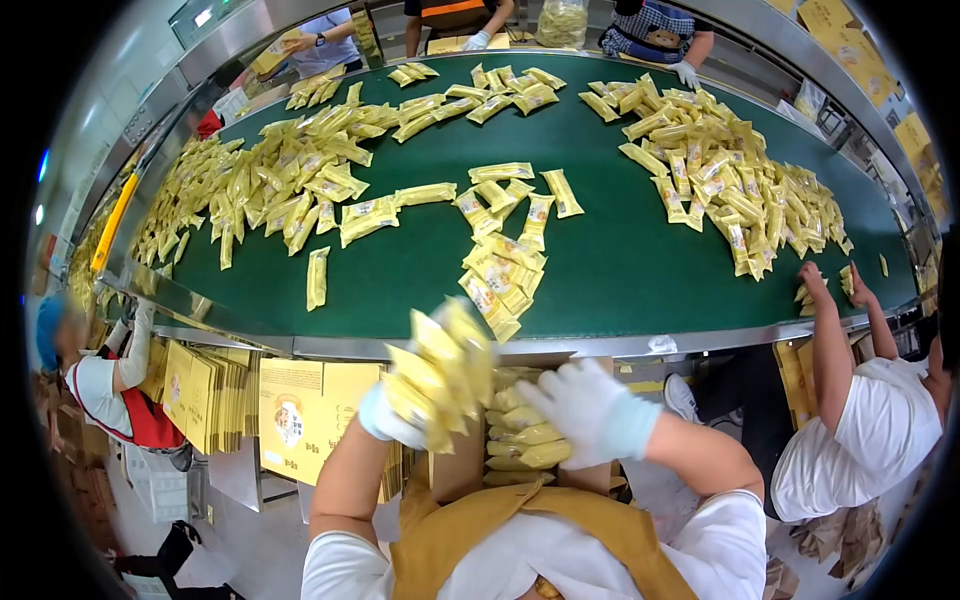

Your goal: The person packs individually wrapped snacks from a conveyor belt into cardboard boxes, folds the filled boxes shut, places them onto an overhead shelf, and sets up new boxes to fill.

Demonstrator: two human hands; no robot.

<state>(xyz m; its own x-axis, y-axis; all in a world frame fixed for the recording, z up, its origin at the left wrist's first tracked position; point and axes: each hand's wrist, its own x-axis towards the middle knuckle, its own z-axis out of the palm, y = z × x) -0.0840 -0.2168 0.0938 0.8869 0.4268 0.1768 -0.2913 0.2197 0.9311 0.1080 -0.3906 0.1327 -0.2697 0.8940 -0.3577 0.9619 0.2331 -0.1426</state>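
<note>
My left hand (395, 415), in a white glove, is closed round several yellow packets (435, 375) just above the box's left side; the nearest ones are smeared by motion. My right hand (590, 410), gloved too, lies over the right part of an open cardboard box (455, 465), its fingers on the packets inside. Rows of yellow packets (520, 435) fill the part of the box that shows. Beyond the box, a small heap of packets (500, 275) rests near the front edge of the green belt (600, 290).
Large packet piles lie on the belt's left (290, 165) and right (745, 190). Flat printed cartons (300, 410) stand left of the box. A person (860, 430) at the right handles packets; another (110, 380) is at the left. Three people stand across the belt.
</note>
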